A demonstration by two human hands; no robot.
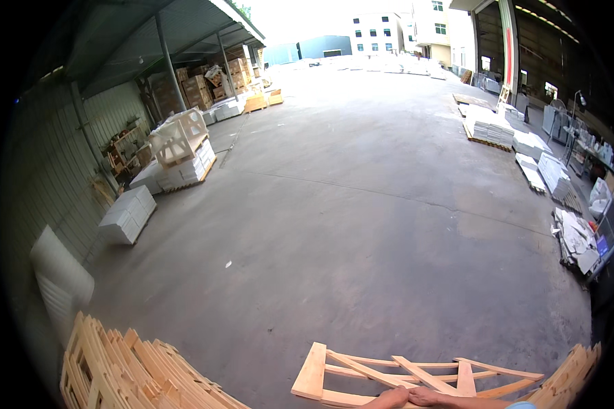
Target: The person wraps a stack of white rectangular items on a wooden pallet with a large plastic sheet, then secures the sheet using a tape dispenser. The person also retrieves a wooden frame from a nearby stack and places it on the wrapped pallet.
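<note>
A wooden slatted frame [312, 373] of pale boards with crossing diagonal slats lies at the bottom edge of the head view. My left hand [391, 397] and my right hand [424, 395] meet side by side at its near rail, close to the middle. Both hands look closed around the wood, though their undersides are hidden. On the right, the frame's far end comes up against a stack of similar wooden frames [567, 377].
At the lower left stands another stack of wooden frames [126, 365]. A white foam roll [61, 276] leans near the left wall. White slabs on pallets [128, 215] line the left side, with more slab stacks [488, 128] along the right. Grey concrete floor [334, 238] stretches ahead.
</note>
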